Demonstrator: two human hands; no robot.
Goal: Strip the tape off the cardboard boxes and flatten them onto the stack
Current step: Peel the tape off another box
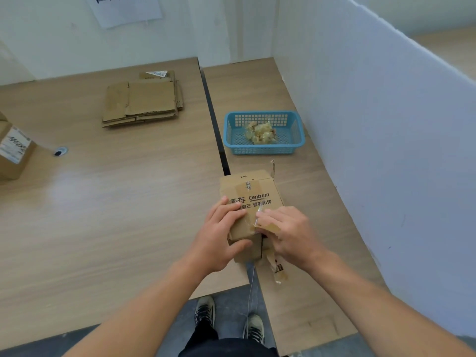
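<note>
The box (251, 202) is held at the near table edge; behind it the basket (264, 132), far left the flattened stack (143, 100).

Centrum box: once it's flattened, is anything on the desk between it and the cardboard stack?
Nothing visible. Bare desktop lies between the Centrum box and the stack, crossed only by the dark seam between the two desks. The blue basket sits off to the right, the other box far left.

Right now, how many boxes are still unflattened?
2. One Centrum box, in the left hand, right hand pinching its tape, near desk edge; one labelled box at the frame's left edge, partly cut off. Others may be hidden.
</note>
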